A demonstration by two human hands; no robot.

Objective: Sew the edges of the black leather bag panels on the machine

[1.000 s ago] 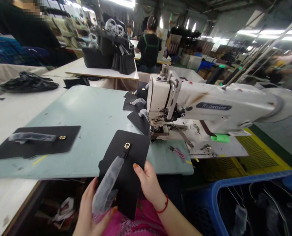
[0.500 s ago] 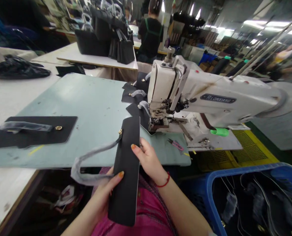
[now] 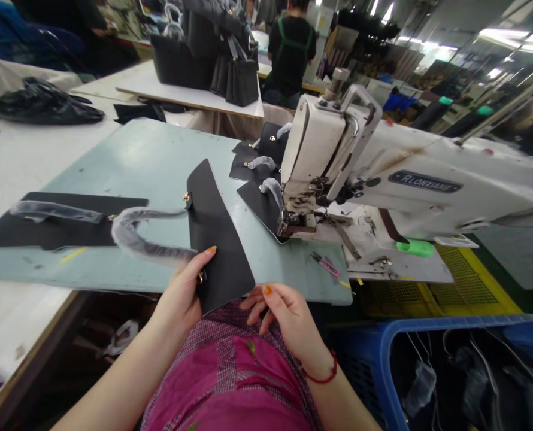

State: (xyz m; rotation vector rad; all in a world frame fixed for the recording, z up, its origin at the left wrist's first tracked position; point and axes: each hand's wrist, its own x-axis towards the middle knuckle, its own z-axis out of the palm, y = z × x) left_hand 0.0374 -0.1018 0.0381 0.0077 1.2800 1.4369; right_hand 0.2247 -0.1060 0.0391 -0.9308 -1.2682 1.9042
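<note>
My left hand (image 3: 183, 290) grips the near edge of a black leather panel (image 3: 215, 233), thumb on top. The panel is lifted on edge over the pale green table (image 3: 159, 173). A plastic-wrapped handle (image 3: 145, 236) loops out from the panel's gold fittings to the left. My right hand (image 3: 284, 311) hovers just right of the panel's near corner, fingers loosely curled and holding nothing. A white sewing machine (image 3: 383, 173) stands to the right, with more black panels (image 3: 260, 200) lying under and behind its needle.
Another black panel with a wrapped handle (image 3: 60, 221) lies flat at the left. Pink snips (image 3: 324, 263) rest by the machine base. A blue crate (image 3: 464, 371) sits at lower right. Black bags (image 3: 208, 66) stand on a far table, a person in black behind them.
The panel swung from upright in front of me to tilted leftward over the table. My right hand let go of it and dropped toward my lap. The view shifted down.
</note>
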